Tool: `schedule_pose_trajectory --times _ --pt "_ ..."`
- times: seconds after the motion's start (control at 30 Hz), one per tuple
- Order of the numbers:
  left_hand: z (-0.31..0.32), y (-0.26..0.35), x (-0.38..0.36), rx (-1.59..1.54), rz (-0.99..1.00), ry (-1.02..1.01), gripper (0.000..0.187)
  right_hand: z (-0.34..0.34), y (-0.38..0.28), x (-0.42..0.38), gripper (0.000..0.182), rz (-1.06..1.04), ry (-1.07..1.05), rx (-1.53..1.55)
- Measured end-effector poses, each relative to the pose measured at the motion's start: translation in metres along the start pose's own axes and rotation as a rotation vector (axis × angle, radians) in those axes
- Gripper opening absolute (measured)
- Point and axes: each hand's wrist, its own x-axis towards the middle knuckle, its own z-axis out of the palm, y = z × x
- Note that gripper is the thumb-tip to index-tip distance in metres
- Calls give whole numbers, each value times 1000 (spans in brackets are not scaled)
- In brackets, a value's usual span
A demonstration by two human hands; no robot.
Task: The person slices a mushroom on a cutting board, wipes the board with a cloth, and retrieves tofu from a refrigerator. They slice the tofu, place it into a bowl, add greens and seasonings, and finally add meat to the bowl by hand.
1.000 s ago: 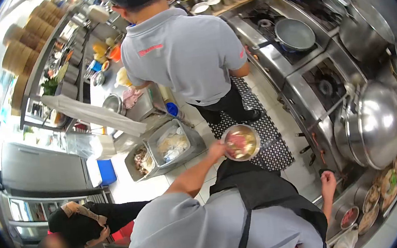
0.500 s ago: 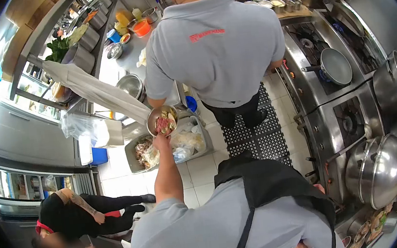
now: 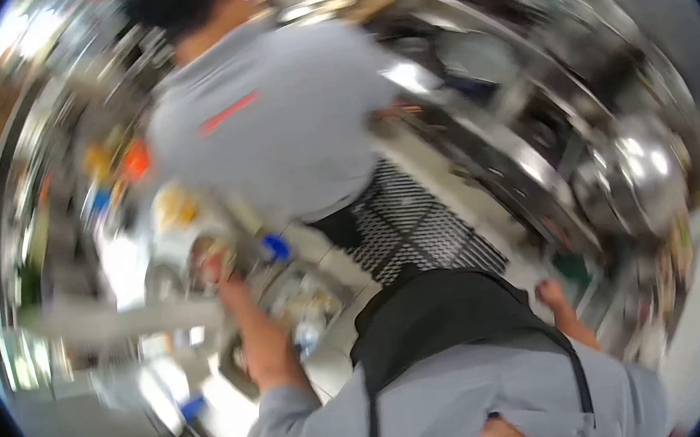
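Observation:
The view is smeared by motion. My left hand (image 3: 231, 289) grips the near edge of a small metal bowl (image 3: 206, 259) with reddish and pale food in it. Below and to the right of that bowl is a grey bin (image 3: 335, 281) holding pale plastic bags. On the right, my right hand (image 3: 548, 290) hangs beside my black apron (image 3: 437, 312), its fingers curled and too blurred to show whether it holds anything. A dark green item (image 3: 573, 267) lies just beyond it.
A co-worker in a grey shirt (image 3: 272, 124) stands ahead on a black perforated mat (image 3: 418, 220). Stoves (image 3: 477, 128) with a pan (image 3: 478, 56) run along the right, near a large metal pot (image 3: 631, 176). A pale cloth (image 3: 122, 319) hangs left.
The view has swung round, shifting the co-worker left. My left hand still holds the bowl, now farther left in view. My right hand has come into view. The seated person has left the view.

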Motion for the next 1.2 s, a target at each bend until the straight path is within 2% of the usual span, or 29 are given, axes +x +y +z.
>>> schedule_pose_trajectory --times 0.03,0.07,0.1,0.13,0.17,0.2,0.3,0.4,0.47,0.57,0.7,0.73,0.77,0.8,0.83,0.87,0.9,1.0,1.07,1.13,1.2 --pt "10 22 11 -36 68 -32 33 -12 -15 -12 22 28 -17 -127" --pt "23 49 17 -209 52 -70 32 -21 -30 -27 28 -76 81 -198" --pt "42 86 12 -464 -47 -135 32 -32 -43 -37 29 64 87 -147" --pt "64 122 -4 -645 -145 -202 32 -36 -36 -36 27 92 99 -73" --pt "89 147 -26 -693 -182 -299 32 -37 -38 -44 23 75 295 -32" --pt "118 170 -55 -657 -153 -442 32 -35 -29 -51 21 -36 479 4" --pt "170 211 -148 -378 -60 -916 32 -54 -46 -94 19 88 626 271" --pt "192 231 -224 -4 119 -1345 33 -57 -21 -130 19 186 818 510" --pt "201 245 -263 209 317 -1559 34 -58 26 -142 15 267 936 613" --pt "219 281 -307 419 621 -1763 36 -84 104 -158 20 466 1141 750" --pt "292 380 -351 349 963 -1863 39 -167 190 -160 25 631 1387 924" --pt "237 460 -402 530 1481 -1554 37 -185 209 -151 30 647 1457 937" --pt "276 480 -424 544 1340 -1476 39 -199 222 -146 35 665 1528 946" --pt "264 525 -457 434 1551 -1382 44 -211 227 -143 36 708 1456 910" --pt "268 562 -490 412 1380 -1496 47 -228 224 -144 37 751 1380 874" --pt "257 600 -530 291 1513 -1421 43 -235 224 -144 38 795 1301 840" --pt "251 628 -569 96 1475 -1517 38 -231 233 -137 38 776 1296 758" --pt "167 703 -706 -100 1520 -1614 35 -222 214 -150 36 746 1275 894" --pt "127 713 -787 -251 1343 -1918 34 -214 186 -172 31 821 1282 926" --pt "80 713 -852 -357 1616 -1964 34 -188 179 -185 27 852 1301 1015" --pt "46 708 -903 -386 1960 -1935 42 -173 174 -195 24 871 1307 1087"
